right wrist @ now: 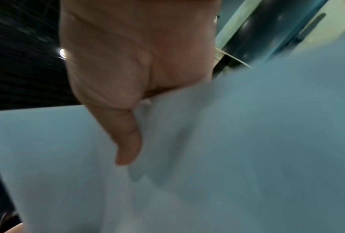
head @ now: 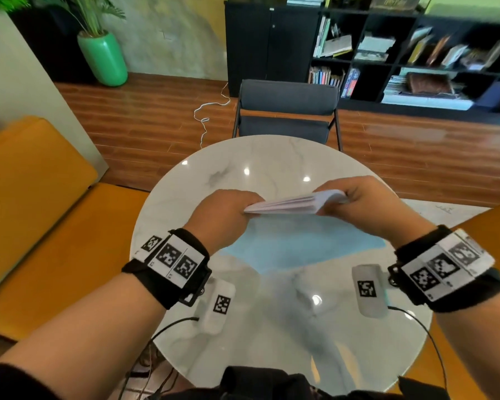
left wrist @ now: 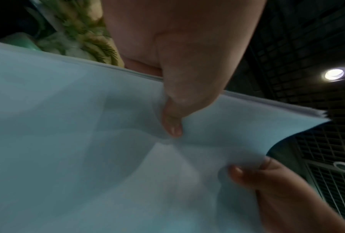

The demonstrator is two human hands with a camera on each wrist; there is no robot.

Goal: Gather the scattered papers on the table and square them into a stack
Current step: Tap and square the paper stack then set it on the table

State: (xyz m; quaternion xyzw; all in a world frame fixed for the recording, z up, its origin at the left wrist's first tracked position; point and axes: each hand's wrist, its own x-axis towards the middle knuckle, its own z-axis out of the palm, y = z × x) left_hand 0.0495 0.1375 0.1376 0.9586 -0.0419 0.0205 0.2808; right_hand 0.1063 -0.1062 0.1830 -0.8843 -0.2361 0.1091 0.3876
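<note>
A stack of white papers (head: 295, 204) stands on edge above the round marble table (head: 243, 163), near its middle, and its pale blue reflection shows on the glossy top below. My left hand (head: 228, 212) grips the stack's left end and my right hand (head: 364, 203) grips its right end. From the left wrist view the sheets (left wrist: 68, 141) fill the picture, my left thumb (left wrist: 173, 123) lies across their face, and the right hand's fingers (left wrist: 267, 176) show at the far side. In the right wrist view my right thumb (right wrist: 128, 141) presses on the blurred sheets (right wrist: 247, 141).
A dark chair (head: 287, 111) stands at the table's far side. A mustard bench (head: 26, 212) runs along the left. Black shelves (head: 401, 53) with books line the back wall, and a green plant pot (head: 103, 57) sits at the back left. Cables hang at the table's near edge.
</note>
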